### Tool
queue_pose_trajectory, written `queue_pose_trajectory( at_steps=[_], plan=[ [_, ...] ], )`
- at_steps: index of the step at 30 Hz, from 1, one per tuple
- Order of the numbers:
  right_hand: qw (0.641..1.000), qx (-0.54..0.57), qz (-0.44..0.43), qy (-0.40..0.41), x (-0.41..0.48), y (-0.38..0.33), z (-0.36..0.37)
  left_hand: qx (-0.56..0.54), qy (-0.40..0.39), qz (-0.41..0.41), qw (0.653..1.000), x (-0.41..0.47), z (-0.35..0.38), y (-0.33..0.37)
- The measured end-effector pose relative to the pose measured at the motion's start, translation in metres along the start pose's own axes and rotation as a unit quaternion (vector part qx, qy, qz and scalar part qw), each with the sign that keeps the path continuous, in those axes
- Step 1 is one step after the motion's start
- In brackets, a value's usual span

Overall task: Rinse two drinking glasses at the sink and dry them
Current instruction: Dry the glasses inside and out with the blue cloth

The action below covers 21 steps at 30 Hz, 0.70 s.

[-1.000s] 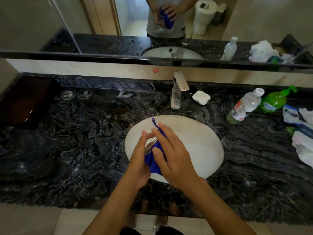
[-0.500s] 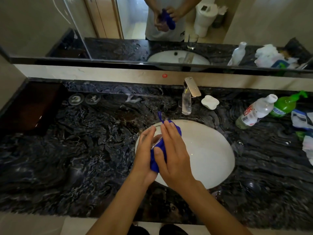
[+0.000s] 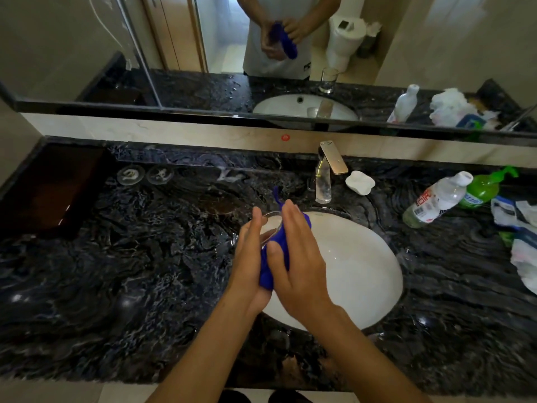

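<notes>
A drinking glass [image 3: 271, 225] was held in the left hand [image 3: 250, 257] above the left edge of the white sink [image 3: 377, 257]. The fingers of this hand were laid along the side of the glass and closed on it. The long axis of the glass was tilted. Its open mouth was pointed away from the person and a little to the left, toward the mirror, and its base was hidden between the palms. A blue cloth [image 3: 266, 274] was wrapped on the right side of the glass and was gripped there by the right hand [image 3: 302, 266], with the thumb on the near side and the fingers over the far side. A second glass [image 3: 328, 80] was seen only as a reflection in the mirror, upright.

On the dark marble counter [image 3: 116, 271], right of the faucet [image 3: 328, 170], a clear bottle [image 3: 436, 199] was lying with a label in red characters and a barcode. The words could not be read. On the green bottle [image 3: 482, 187] beside it a blue and white label was seen, also not readable.
</notes>
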State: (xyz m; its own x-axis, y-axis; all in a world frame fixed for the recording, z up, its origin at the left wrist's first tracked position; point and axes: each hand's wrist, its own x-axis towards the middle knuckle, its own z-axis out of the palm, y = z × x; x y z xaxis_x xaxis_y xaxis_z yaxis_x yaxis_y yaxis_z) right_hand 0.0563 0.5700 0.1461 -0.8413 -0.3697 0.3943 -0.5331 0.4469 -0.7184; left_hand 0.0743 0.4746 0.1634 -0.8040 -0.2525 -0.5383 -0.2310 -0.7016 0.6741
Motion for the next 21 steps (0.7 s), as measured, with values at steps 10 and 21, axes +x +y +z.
queue_pose_trajectory(
  at_steps=[10, 21],
  plan=[
    [0.934, 0.252, 0.225, -0.114, 0.046, 0.003, -0.026, 0.017, -0.056, 0.004, 0.998, -0.003, -0.006, 0.006],
    [1.000, 0.017, 0.026, -0.004, 0.015, -0.013, -0.005, 0.015, -0.078, 0.015, 0.997, -0.002, -0.004, 0.016]
  ],
)
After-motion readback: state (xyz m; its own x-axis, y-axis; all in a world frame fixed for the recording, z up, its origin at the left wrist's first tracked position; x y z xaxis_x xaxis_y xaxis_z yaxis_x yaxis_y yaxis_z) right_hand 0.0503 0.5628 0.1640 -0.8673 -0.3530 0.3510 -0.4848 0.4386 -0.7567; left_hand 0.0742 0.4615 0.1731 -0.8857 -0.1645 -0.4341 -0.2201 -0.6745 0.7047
